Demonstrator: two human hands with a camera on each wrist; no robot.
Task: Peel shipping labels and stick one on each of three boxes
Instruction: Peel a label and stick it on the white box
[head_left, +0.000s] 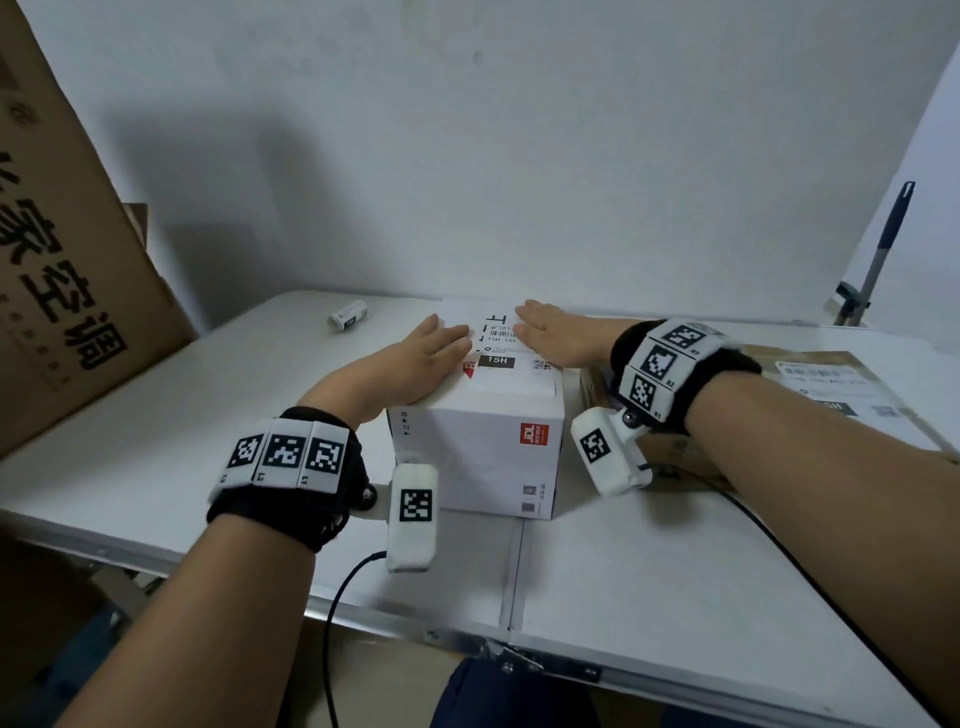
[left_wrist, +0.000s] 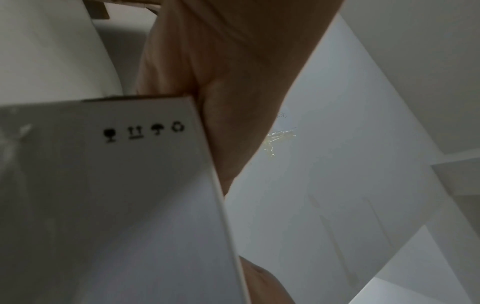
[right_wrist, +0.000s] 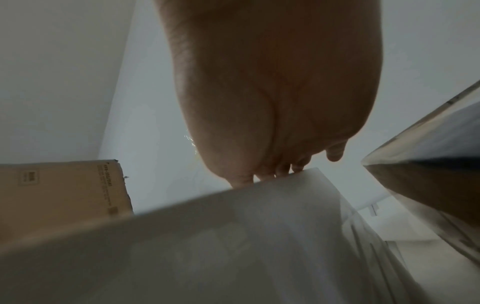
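Note:
A white box (head_left: 488, 452) stands in the middle of the white table (head_left: 675, 561), with a shipping label (head_left: 501, 345) lying on its top. My left hand (head_left: 415, 364) lies flat on the left part of the label, fingers straight. My right hand (head_left: 556, 335) lies flat on its right part, fingers straight too. In the left wrist view the box side (left_wrist: 116, 195) with handling symbols fills the lower left under my palm (left_wrist: 233, 92). In the right wrist view my palm (right_wrist: 272, 92) rests over the white box top (right_wrist: 207, 236). A flat brown box (head_left: 841, 395) with a label (head_left: 826, 387) lies at the right.
A small roll of labels (head_left: 348, 315) lies at the back left of the table. A big brown carton (head_left: 67, 249) leans at the left. A blue-handled pole (head_left: 878, 254) stands at the back right against the white wall. Cables trail off the table's front edge.

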